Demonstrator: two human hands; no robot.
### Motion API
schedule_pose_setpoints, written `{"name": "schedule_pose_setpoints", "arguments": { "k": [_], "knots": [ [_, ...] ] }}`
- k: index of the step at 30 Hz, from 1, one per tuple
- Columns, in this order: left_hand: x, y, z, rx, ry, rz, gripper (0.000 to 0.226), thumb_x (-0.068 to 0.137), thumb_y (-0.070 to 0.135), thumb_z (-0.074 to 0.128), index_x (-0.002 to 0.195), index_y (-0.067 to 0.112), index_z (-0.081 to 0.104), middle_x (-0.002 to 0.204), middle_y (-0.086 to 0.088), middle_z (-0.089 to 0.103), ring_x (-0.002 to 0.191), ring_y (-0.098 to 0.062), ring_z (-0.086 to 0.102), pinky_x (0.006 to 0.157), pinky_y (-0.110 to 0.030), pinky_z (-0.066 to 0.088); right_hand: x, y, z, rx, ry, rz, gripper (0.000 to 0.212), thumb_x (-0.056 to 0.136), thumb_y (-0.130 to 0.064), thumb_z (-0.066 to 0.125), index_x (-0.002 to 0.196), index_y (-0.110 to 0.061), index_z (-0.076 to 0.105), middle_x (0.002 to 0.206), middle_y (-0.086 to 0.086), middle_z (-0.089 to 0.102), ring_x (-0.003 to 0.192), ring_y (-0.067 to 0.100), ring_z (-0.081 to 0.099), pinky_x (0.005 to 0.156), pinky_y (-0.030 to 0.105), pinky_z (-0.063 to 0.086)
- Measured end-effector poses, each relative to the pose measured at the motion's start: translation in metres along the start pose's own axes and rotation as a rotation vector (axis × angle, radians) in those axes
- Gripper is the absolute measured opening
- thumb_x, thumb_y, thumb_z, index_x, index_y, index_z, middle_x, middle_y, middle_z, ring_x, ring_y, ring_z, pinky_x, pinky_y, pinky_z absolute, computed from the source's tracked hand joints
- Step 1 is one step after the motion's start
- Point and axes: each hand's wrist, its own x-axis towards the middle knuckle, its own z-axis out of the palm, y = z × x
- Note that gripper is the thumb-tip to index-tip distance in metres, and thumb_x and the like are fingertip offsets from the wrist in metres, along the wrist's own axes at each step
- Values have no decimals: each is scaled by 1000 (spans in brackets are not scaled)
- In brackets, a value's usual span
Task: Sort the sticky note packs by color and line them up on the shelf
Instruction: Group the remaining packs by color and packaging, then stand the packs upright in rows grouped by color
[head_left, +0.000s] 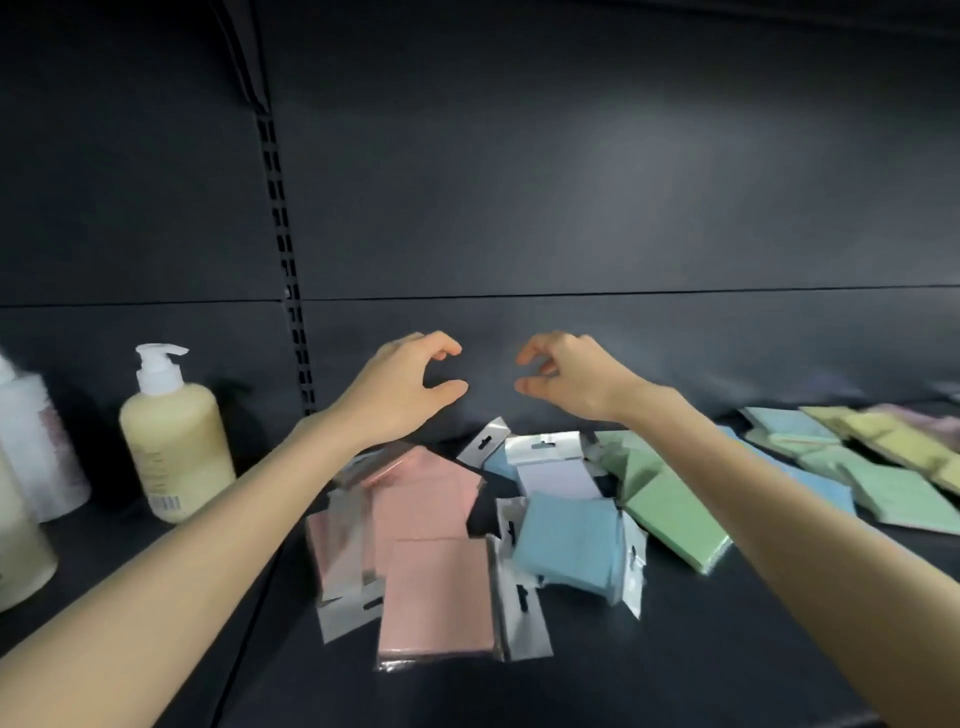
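Both grips are up in the air over the back of the pile, touching nothing. Left grip (400, 387) is released: fingers curved, thumb apart from them, holding nothing. Right grip (571, 379) is the same, mirrored, near it.

Loose pile of sticky note packs lies on the dark shelf (675, 654), below and in front of both grips, between the forearms.
- Pink packs (436, 597): at least three, overlapping, on the left forearm side.
- Blue pack (566, 540): mid-pile, tilted. Second blue pack (500, 462) is partly hidden farther back.
- Lilac pack (558, 480): one, pale, just behind the blue pack.
- Green packs (675, 519): two, below the right wrist.
- Far packs (883, 467): past the right forearm, blue, green and yellow, blurred, count unclear.

Each pack is a flat coloured square in clear wrap with a silver hang tab.

Three bottles stand left, well apart from the pile: cream pump bottle (174, 441), white bottle (36, 447), edge bottle (21, 545) cut off by the frame.
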Motion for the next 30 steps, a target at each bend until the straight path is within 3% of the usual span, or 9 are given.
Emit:
{"name": "schedule_pose_setpoints", "arguments": {
  "k": [5,13,25,30],
  "knots": [
    [12,60,23,12,-10,150,43,89,31,62,129,20,51,127,1,54,121,-16,47,103,-35,37,-46,34,-45,-96,99,66,37,88,-31,62,121,-16,54,126,8,52,112,27,52,92,35,43],
    [8,175,89,45,-76,279,48,90,35,58,134,22,44,130,2,49,124,-20,41,104,-41,34,-156,114,-115,-202,158,204,47,89,-30,61,131,-14,48,123,8,49,111,29,51,93,39,44],
    [1,372,215,35,-179,403,49,89,38,57,134,24,42,128,3,49,121,-20,43,100,-37,36,-324,255,-218,-289,146,369,42,88,-29,61,126,-17,50,115,5,52,110,27,51,84,31,40],
    [25,434,243,13,-194,463,49,89,39,54,134,23,41,131,2,49,125,-19,40,102,-39,35,-350,299,-256,-303,206,413,45,88,-29,62,130,-16,49,125,6,50,113,26,51,87,29,38]
  ]
}}
